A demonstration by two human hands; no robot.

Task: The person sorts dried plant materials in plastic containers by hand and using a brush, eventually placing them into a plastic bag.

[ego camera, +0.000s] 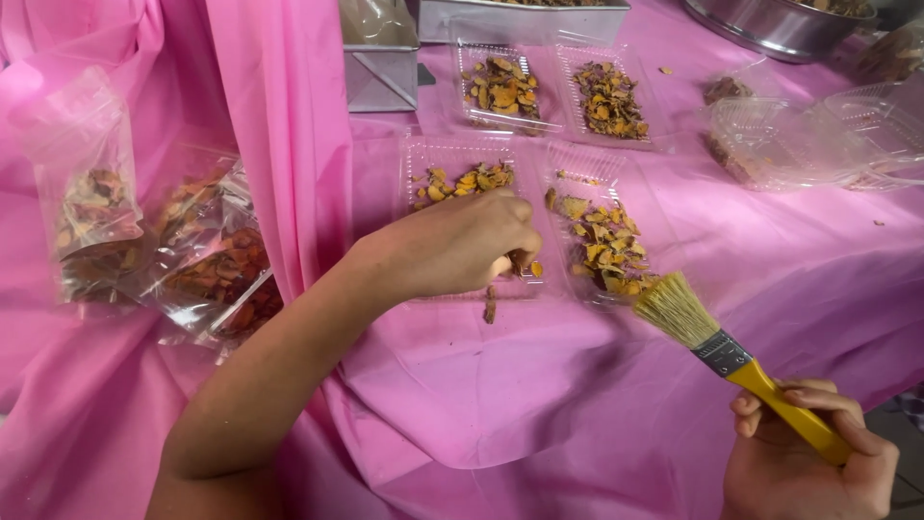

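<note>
left hand stretches toward 12 o'clock, fingers pinched shut; right hand sits at 5 o'clock, fist curled, palm up.

yellow-handled brush, pink cloth, orange-yellow dried pieces.

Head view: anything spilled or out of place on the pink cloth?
Yes. One dried brown piece lies on the pink tablecloth just outside the near clear tray, below the left hand. A few crumbs also sit loose beside the far trays.
</note>
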